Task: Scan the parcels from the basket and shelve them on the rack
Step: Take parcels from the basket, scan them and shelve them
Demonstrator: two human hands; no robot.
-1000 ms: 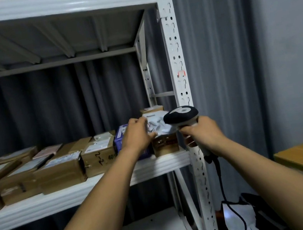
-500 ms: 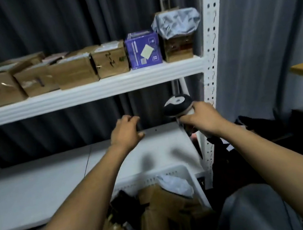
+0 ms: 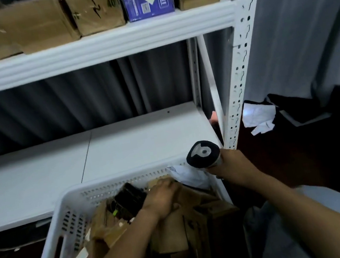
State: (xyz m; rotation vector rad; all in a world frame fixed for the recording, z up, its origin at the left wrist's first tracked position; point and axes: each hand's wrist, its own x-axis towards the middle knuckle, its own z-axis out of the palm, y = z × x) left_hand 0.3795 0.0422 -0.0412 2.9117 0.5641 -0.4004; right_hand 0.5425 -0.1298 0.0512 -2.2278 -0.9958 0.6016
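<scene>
We were at the pick-up step. Our left hand (image 3: 162, 198) was down in the white basket (image 3: 66, 217) at the lower centre of the frame. Its fingers were curled over the top edge of a brown cardboard parcel (image 3: 172, 230) that stood among the others, though blur hid how firm the grip was. Our right hand (image 3: 233, 166) was wrapped round the barcode scanner (image 3: 202, 152), which hung over the basket's far right corner, just above a white poly-bag parcel (image 3: 187, 174). A black parcel (image 3: 129, 198) lay just left of the left hand. No parcel was out of the basket yet.

Next, we judged, the brown parcel had to be lifted out and its label turned toward the scanner. It then had to go onto the rack (image 3: 241, 59). The upper shelf (image 3: 93, 49) carried a packed row of cardboard boxes (image 3: 95, 7), while the lower shelf (image 3: 122, 146) lay just behind the basket.
</scene>
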